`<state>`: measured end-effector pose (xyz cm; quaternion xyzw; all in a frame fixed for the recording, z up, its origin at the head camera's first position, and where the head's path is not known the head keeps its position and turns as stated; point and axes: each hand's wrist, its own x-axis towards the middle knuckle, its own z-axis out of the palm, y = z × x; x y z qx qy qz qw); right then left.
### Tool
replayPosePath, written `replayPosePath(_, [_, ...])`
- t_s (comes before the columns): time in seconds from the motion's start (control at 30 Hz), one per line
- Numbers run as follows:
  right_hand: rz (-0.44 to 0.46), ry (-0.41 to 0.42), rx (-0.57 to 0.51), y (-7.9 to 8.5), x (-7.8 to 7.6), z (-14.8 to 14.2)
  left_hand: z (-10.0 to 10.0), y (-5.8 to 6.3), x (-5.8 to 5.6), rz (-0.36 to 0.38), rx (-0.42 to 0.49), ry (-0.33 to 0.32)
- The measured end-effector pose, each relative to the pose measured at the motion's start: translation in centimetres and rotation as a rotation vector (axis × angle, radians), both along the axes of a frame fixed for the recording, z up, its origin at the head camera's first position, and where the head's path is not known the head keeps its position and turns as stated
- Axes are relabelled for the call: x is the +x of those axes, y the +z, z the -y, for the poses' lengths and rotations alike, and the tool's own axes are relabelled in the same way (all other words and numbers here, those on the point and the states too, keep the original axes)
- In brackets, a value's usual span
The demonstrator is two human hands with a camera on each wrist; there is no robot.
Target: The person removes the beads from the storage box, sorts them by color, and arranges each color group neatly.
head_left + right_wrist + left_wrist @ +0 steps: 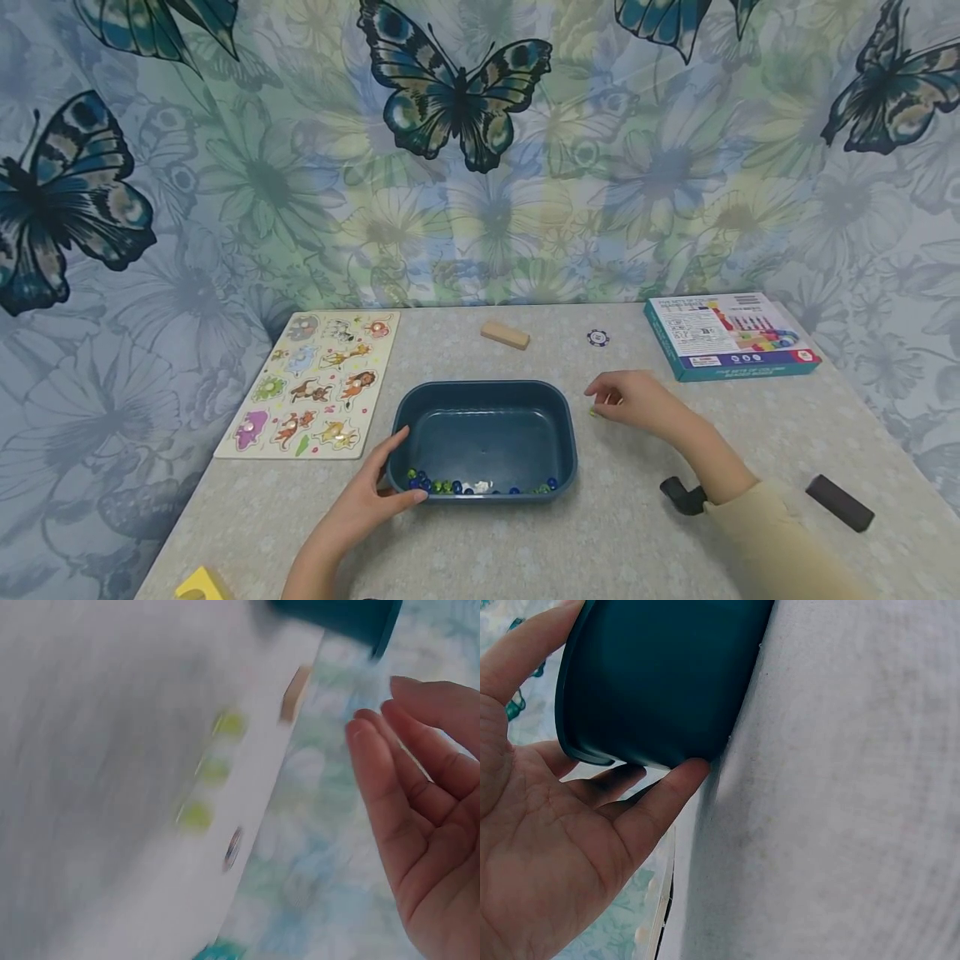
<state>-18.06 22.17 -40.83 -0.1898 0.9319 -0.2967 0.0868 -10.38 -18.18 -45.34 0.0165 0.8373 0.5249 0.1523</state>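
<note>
A dark blue plastic tub [483, 433] stands on the table, with several blue, green and white beads [450, 487] lying along its near inner side. My left hand [375, 487] grips the tub's near left corner, thumb at the front rim and fingers around the side; the left wrist view shows the fingertips on the tub wall [667, 682]. To the right of the tub, my right hand [637, 404] hovers with fingers loosely bent, and nothing shows between them in the right wrist view. Blurred yellow-green beads [214, 769] lie on the table near it.
An animal puzzle board [311, 387] lies at the left. Behind the tub are a wooden block [506, 335] and a poker chip [597, 337]. A boxed game [731, 333] lies back right. Black pieces [840, 502] lie at the right, a yellow piece [201, 585] front left.
</note>
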Motion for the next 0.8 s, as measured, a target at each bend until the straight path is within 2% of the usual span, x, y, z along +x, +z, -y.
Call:
replayPosePath(0.13, [-0.034, 0.08, -0.082, 0.6, 1.0, 2.5, 0.0, 0.0, 0.0, 0.002, 0.009, -0.001])
replayPosePath(0.33, [-0.013, 0.214, -0.172, 0.8, 1.9, 5.8, -0.1, 0.0, 0.0, -0.001, 0.005, 0.002])
replayPosePath(0.57, [0.02, 0.36, -0.128, -0.5, 2.2, 9.6, -0.1, 0.1, 0.0, -0.002, -0.004, 0.009])
replayPosePath(0.8, [0.108, 0.408, -0.059, -2.5, 2.3, 12.7, -0.1, 0.1, 0.1, -0.006, -0.003, 0.007])
